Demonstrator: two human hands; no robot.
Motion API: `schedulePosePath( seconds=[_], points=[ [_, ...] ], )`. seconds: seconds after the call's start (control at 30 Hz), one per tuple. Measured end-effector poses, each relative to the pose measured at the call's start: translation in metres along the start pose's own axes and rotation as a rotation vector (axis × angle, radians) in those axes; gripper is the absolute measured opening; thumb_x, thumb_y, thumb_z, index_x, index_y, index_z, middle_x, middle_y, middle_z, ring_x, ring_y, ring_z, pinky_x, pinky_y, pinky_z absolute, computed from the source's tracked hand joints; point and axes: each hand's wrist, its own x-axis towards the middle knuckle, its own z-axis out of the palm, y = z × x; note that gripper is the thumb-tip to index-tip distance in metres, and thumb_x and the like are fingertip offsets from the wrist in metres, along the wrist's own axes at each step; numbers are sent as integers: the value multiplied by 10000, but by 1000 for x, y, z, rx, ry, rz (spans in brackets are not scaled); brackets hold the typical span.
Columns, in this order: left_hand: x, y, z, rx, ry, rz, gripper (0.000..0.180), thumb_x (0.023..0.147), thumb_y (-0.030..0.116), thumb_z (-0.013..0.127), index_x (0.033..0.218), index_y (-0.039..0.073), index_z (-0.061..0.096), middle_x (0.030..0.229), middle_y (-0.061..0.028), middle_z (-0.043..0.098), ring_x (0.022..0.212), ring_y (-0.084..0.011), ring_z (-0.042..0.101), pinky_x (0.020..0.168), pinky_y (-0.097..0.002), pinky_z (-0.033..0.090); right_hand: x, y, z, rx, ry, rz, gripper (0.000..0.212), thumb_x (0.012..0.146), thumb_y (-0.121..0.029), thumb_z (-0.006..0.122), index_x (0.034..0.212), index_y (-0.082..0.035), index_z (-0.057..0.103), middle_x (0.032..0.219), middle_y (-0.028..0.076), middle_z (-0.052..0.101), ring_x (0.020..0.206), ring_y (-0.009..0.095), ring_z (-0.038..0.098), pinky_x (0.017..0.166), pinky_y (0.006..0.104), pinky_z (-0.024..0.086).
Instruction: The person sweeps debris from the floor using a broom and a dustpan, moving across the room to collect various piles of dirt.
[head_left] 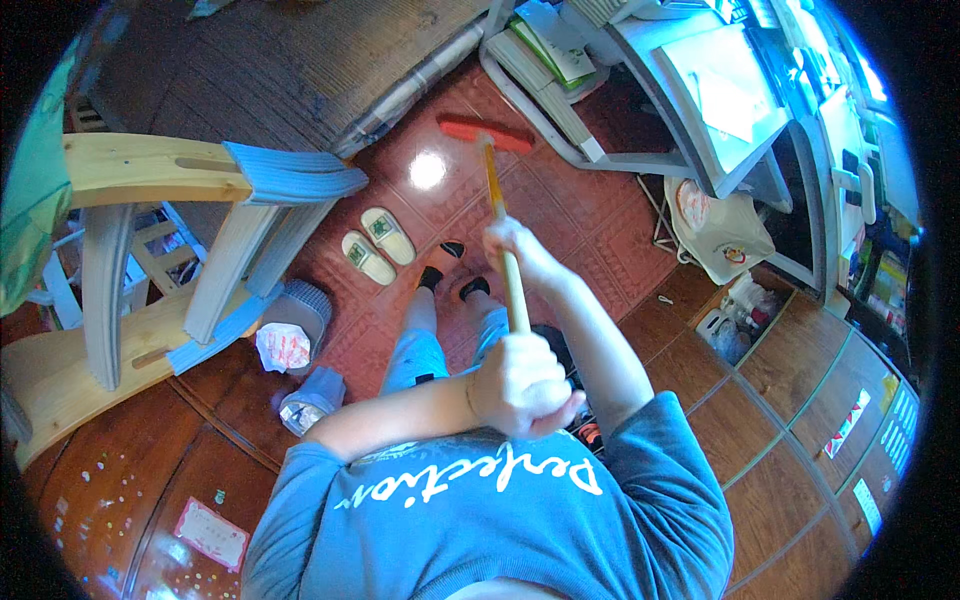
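Gripping a long pale pole with both hands over a red tiled floor, with the left hand clenched around the near end, close to a blue-grey T-shirt, and the right hand wrapped around the shaft farther along. Slanted away from the body toward a red crosswise head (vivid even against the tiles), just beside a grey furniture frame. Also seen, left of the pole: pale slippers, side by side.
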Motion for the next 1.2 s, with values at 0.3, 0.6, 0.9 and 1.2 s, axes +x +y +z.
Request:
schedulePosePath(
  seconds=[0.3,0.6,0.9,1.2],
  points=[
    [25,61,-13,-132,11,90,206,651,104,611,538,93,439,472,-18,394,370,-159,398,339,-285,308,-9,-75,-3,-125,-43,-40,191,558,-89,567,558,-83,376,570,63,442,617,275,474,633,340,359],
    [-35,-39,-7,250,161,-68,248,635,40,597,482,95,410,454,-42,428,400,-206,447,410,-313,357,67,39,32,-197,-51,-224,240,709,-228,459,543,-59,422,554,80,453,587,240,474,557,329,369],
    [-17,43,8,-152,-181,-73,237,691,178,591,528,89,445,486,-59,462,423,-213,484,410,-337,374,-40,-45,31,-1,-205,53,178,642,-16,583,606,-72,418,655,56,474,681,262,476,662,349,381],
    [4,85,-9,-29,-44,36,232,697,188,598,523,100,471,464,-42,461,401,-205,473,416,-322,374,-30,-108,22,-80,-171,84,199,639,-71,614,625,-61,415,653,96,492,694,299,478,654,366,395]
  ],
)
